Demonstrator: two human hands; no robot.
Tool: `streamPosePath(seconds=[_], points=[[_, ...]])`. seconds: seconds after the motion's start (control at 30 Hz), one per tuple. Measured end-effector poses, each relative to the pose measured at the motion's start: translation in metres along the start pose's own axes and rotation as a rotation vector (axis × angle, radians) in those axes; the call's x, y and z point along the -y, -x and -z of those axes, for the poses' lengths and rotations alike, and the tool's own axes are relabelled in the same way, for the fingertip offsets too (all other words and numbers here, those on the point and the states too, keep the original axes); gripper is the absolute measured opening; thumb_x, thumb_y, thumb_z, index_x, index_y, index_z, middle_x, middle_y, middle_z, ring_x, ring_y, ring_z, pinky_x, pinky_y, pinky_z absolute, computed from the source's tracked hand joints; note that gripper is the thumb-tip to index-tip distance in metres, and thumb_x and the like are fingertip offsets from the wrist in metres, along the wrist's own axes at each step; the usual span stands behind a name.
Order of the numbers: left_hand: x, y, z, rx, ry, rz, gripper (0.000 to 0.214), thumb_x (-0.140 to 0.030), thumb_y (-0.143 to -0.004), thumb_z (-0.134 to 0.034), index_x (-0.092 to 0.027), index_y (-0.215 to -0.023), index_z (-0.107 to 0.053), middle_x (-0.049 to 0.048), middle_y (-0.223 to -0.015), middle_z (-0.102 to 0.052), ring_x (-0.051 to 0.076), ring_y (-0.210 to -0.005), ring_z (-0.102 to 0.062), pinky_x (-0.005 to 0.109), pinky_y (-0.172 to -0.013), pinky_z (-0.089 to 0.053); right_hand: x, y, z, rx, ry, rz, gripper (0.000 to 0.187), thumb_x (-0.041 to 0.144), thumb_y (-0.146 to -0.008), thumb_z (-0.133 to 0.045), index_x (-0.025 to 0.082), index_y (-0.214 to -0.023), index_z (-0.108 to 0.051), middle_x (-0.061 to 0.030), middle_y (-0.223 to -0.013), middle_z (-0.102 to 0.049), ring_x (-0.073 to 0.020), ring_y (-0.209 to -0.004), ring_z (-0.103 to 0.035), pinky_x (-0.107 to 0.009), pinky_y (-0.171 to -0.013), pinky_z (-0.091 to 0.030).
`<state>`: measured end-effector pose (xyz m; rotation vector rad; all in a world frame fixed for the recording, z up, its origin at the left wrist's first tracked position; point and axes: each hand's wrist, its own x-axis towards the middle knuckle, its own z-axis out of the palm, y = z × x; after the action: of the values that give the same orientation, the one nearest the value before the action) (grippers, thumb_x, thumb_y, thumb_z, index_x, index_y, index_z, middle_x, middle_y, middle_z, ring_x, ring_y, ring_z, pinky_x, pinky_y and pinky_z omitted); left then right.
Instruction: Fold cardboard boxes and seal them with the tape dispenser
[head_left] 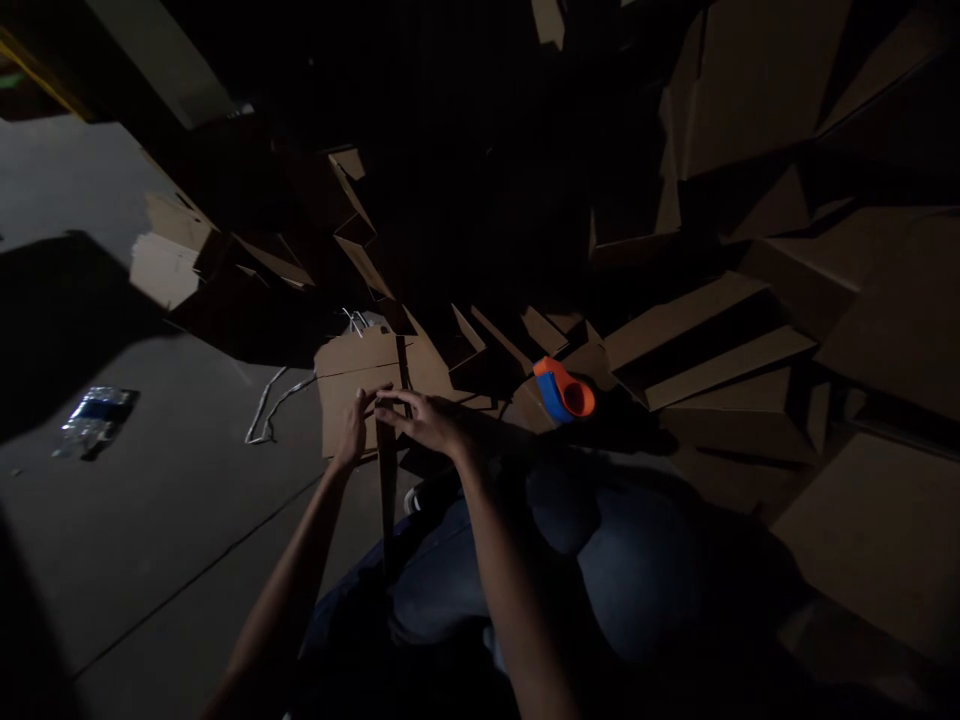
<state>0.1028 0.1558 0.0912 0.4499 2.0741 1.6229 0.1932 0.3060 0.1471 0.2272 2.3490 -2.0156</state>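
Observation:
In dim light a flat brown cardboard piece [352,375] lies on the floor in front of my knees. A narrow upright cardboard edge [387,490] stands between my hands. My left hand [352,425] rests against the left of that edge with fingers curled on it. My right hand [427,420] lies over its top, fingers bent and reaching toward the left hand. An orange and blue tape dispenser [564,390] sits on cardboard to the right of my right hand, apart from it.
Many folded cardboard boxes [705,340] are piled across the back and right. A white plastic strap [270,408] and a shiny wrapper [94,420] lie on the grey floor [165,520] at left. My legs in dark jeans [600,570] fill the lower middle.

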Motion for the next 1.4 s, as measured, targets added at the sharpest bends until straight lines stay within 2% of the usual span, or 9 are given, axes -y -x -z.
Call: streamPosePath(seconds=[0.17,0.27,0.4,0.63,0.83,1.0,1.1,1.23,1.4], points=[[0.011,0.003,-0.002,-0.037,0.014,-0.021,0.082,-0.08,-0.086,-0.034,-0.015,-0.119,-0.071,0.0143,-0.133,-0.067,0.034,-0.134,-0.054,0.049,-0.108,-0.046,-0.004,0.0,0.0,-0.091,0.155,-0.04,0.045,0.053,-0.102,-0.044,0.023,-0.121,-0.072,-0.0059,-0.122,-0.073,-0.0215,-0.117,-0.066,-0.031,-0.099,-0.048],[0.022,0.003,-0.001,-0.042,0.033,-0.009,0.084,-0.085,-0.082,-0.034,-0.018,-0.116,-0.072,0.0135,-0.131,-0.068,0.035,-0.132,-0.055,0.054,-0.107,-0.046,-0.008,-0.002,-0.001,-0.113,0.204,0.025,0.04,0.043,-0.105,-0.041,0.022,-0.118,-0.073,-0.0054,-0.121,-0.073,-0.0195,-0.115,-0.067,-0.028,-0.099,-0.047],[0.027,0.003,0.003,-0.048,0.022,-0.031,0.082,-0.083,-0.085,-0.029,-0.021,-0.113,-0.074,0.0115,-0.129,-0.069,0.034,-0.132,-0.056,0.054,-0.107,-0.045,-0.009,-0.004,-0.003,-0.119,0.24,0.062,0.037,0.037,-0.106,-0.04,0.02,-0.116,-0.071,-0.0057,-0.121,-0.072,-0.0174,-0.115,-0.065,-0.027,-0.099,-0.044],[0.011,0.01,0.014,-0.015,-0.016,-0.169,0.071,-0.076,-0.091,-0.033,-0.019,-0.102,-0.074,0.0123,-0.122,-0.071,0.03,-0.122,-0.061,0.048,-0.102,-0.048,-0.005,-0.001,0.0,-0.209,0.257,0.171,0.038,0.039,-0.105,-0.041,0.02,-0.09,-0.07,-0.0025,-0.099,-0.073,-0.0136,-0.095,-0.066,-0.022,-0.085,-0.044],[-0.011,0.026,0.019,-0.091,-0.223,-0.413,0.048,-0.052,-0.102,-0.034,-0.019,-0.098,-0.07,0.0097,-0.11,-0.071,0.022,-0.108,-0.064,0.037,-0.099,-0.047,0.003,-0.001,-0.001,-0.231,0.234,0.316,0.038,0.036,-0.102,-0.046,0.019,-0.072,-0.063,-0.0014,-0.082,-0.067,-0.0131,-0.084,-0.063,-0.022,-0.078,-0.042],[-0.03,0.025,0.005,-0.202,-0.41,-0.596,0.041,-0.047,-0.102,-0.037,-0.019,-0.086,-0.063,0.0059,-0.086,-0.063,0.018,-0.084,-0.058,0.031,-0.079,-0.045,0.01,0.0,0.007,-0.282,0.191,0.347,0.046,0.047,-0.094,-0.056,0.02,-0.057,-0.054,0.0014,-0.065,-0.056,-0.0123,-0.069,-0.055,-0.024,-0.073,-0.04],[-0.041,0.022,-0.009,-0.183,-0.404,-0.627,0.044,-0.045,-0.103,-0.035,-0.02,-0.072,-0.053,0.0032,-0.075,-0.055,0.016,-0.072,-0.052,0.03,-0.069,-0.042,0.013,0.007,0.019,-0.252,0.107,0.332,0.049,0.049,-0.092,-0.059,0.019,-0.053,-0.057,0.0022,-0.06,-0.054,-0.0116,-0.067,-0.054,-0.025,-0.073,-0.039],[-0.051,0.019,-0.028,-0.125,-0.436,-0.695,0.043,-0.039,-0.102,-0.042,-0.02,-0.063,-0.044,0.0007,-0.067,-0.047,0.015,-0.068,-0.048,0.03,-0.066,-0.038,0.019,0.018,0.029,-0.206,-0.019,0.312,0.049,0.047,-0.09,-0.062,0.018,-0.051,-0.058,0.003,-0.06,-0.049,-0.0106,-0.063,-0.05,-0.025,-0.068,-0.038],[-0.061,0.023,-0.049,-0.091,-0.408,-0.785,0.041,-0.034,-0.104,-0.038,-0.02,-0.066,-0.046,0.0009,-0.068,-0.047,0.016,-0.069,-0.047,0.031,-0.068,-0.036,0.018,0.02,0.027,-0.244,-0.176,0.231,0.047,0.05,-0.091,-0.055,0.02,-0.056,-0.05,0.0033,-0.065,-0.046,-0.011,-0.066,-0.047,-0.025,-0.068,-0.037]])
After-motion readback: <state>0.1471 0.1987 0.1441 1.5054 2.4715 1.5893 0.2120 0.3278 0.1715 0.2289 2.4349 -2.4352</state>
